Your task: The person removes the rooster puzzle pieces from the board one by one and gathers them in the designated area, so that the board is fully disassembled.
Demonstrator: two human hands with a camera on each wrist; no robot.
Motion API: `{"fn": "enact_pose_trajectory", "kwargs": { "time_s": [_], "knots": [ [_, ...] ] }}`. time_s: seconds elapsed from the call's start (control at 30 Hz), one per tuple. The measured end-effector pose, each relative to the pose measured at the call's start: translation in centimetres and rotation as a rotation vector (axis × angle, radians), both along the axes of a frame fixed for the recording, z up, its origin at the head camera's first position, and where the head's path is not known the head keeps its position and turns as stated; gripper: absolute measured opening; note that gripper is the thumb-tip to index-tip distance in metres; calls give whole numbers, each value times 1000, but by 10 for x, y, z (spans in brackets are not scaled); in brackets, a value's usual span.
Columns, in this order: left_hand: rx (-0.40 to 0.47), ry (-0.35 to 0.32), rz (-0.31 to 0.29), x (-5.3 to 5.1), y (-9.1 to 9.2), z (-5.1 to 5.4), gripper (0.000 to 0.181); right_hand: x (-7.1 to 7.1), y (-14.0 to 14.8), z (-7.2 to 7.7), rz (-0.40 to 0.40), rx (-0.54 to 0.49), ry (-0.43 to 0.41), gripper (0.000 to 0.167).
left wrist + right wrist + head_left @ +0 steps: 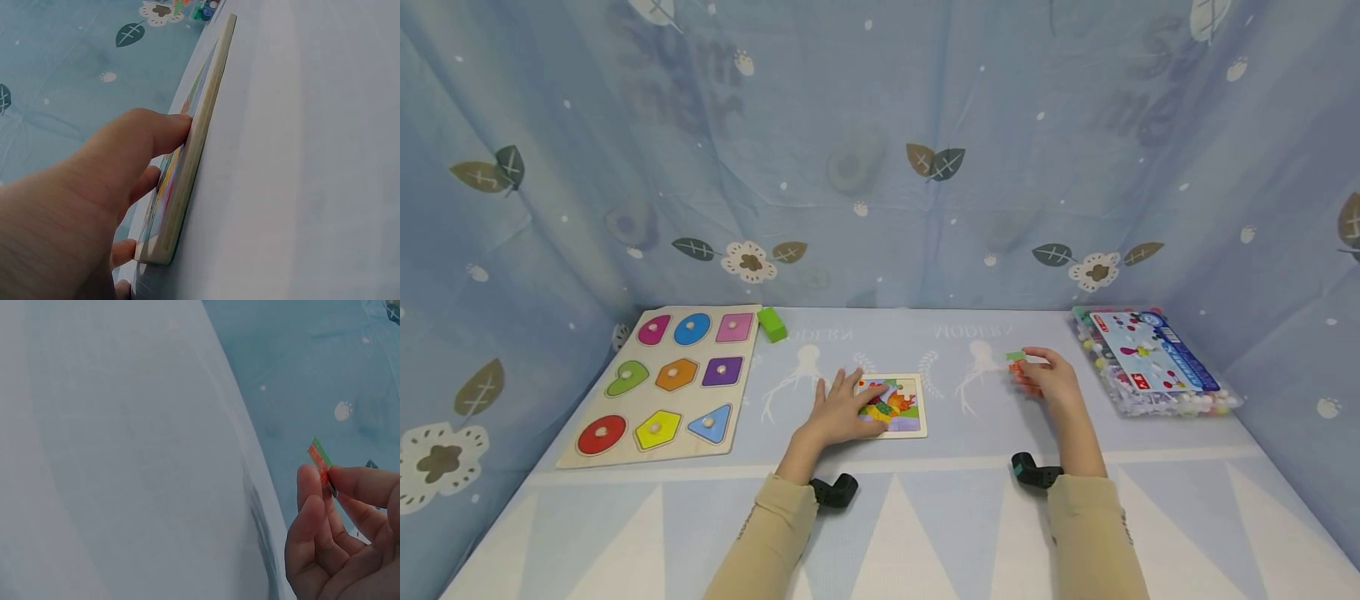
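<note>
A small picture puzzle (908,423) in a pale wooden frame lies flat on the table, its picture partly covered by my left hand (837,412). That hand rests on the puzzle's left side with fingers spread. In the left wrist view the thumb presses on the puzzle (199,134) near its front edge. To the right, above the table, my right hand (1054,383) pinches a small flat puzzle piece (1017,357), orange-red with a green edge. The right wrist view shows this piece (319,461) standing upright between the thumb and fingertips.
A wooden shape board (679,408) with colourful knobbed pieces lies at the left. Beside its far right corner is a green block (772,325). A clear box of small coloured parts (1157,358) stands at the back right. Patterned blue curtain (880,208) encloses the table's back and sides.
</note>
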State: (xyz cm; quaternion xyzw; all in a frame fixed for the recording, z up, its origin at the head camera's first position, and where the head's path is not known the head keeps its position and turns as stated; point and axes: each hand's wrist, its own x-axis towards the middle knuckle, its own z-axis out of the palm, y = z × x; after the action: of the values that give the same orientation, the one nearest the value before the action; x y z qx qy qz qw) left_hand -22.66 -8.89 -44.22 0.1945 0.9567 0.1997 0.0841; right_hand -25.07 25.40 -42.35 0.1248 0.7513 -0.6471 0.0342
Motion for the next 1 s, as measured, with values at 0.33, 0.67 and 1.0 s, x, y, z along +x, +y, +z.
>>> {"fn": "enact_pose_trajectory", "kwargs": {
  "time_s": [0.33,0.67,1.0],
  "knots": [
    [3,-3,5,0,0,-1,64,1,12,-2,-108,-15,-22,52],
    [0,-3,8,-3,0,-4,64,-2,24,-11,-260,103,-96,40],
    [6,-15,8,-3,-1,-6,64,1,28,-15,-327,182,-113,37]
  ]
}}
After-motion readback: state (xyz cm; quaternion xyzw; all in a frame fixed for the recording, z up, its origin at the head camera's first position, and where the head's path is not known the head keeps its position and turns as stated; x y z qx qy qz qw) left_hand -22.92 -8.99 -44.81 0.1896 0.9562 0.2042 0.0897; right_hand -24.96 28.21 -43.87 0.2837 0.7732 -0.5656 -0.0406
